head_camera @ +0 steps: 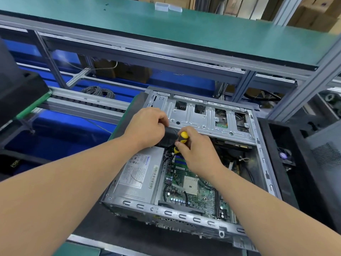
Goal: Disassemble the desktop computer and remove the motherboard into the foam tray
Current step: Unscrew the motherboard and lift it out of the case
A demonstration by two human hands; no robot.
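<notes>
1. Head view: the computer case (186, 217) lies on its side at the near edge of the worktop (118, 235), open side up, so the motherboard (191, 189) is reachable from above; it's still seated inside, beside the power supply (140, 174).
2. Right hand (197, 150) is clamped on a yellow screwdriver (181, 140), tip down at the board's far edge; probably after a screw.
3. Left hand (149, 124) curls over the drive cage (206, 117), fingers hidden; can't tell its grip; likely steadying the case; no foam tray visible.

A green shelf (166, 28) on grey metal posts spans twelve o'clock, with two small clear plastic boxes (167, 6) on it. At ten o'clock, a coil of grey cable (98, 91) lies behind a roller rail (83, 104). Cardboard boxes (313, 17) stand at one o'clock.
</notes>
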